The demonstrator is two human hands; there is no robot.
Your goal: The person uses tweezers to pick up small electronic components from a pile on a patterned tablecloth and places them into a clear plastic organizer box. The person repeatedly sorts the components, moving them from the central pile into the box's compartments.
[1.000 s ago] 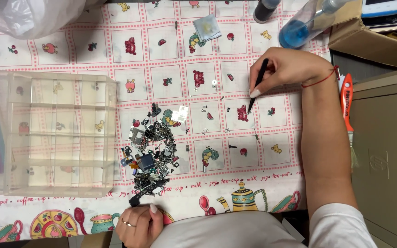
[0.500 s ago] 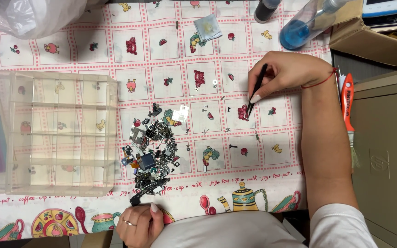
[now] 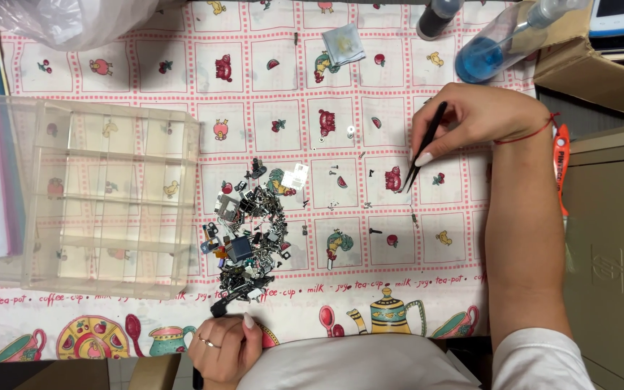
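From my seat I see the right hand (image 3: 471,119) pinching black tweezers (image 3: 422,148), tips angled down at the patterned tablecloth (image 3: 182,72) among a few scattered tiny parts; whether the tips hold anything I cannot tell at this resolution. The left hand (image 3: 222,347) is curled at the near table edge, fingers closed around what looks like a dark tool handle, just below the pile of small metal and electronic scraps (image 3: 247,231).

My worry: the loose specks near the tweezers are so small that a slip or a brush of the wrist could flick 1 off the cloth, and the busy print would hide it. A sleeve or forearm could also drag through the pile.

The clear compartment box (image 3: 110,198) sits left of the pile. At the far edge: a small pale sachet (image 3: 343,45), a clear bottle with blue liquid (image 3: 500,43), a dark bottle (image 3: 436,16), and a brown cardboard box (image 3: 594,72) at right
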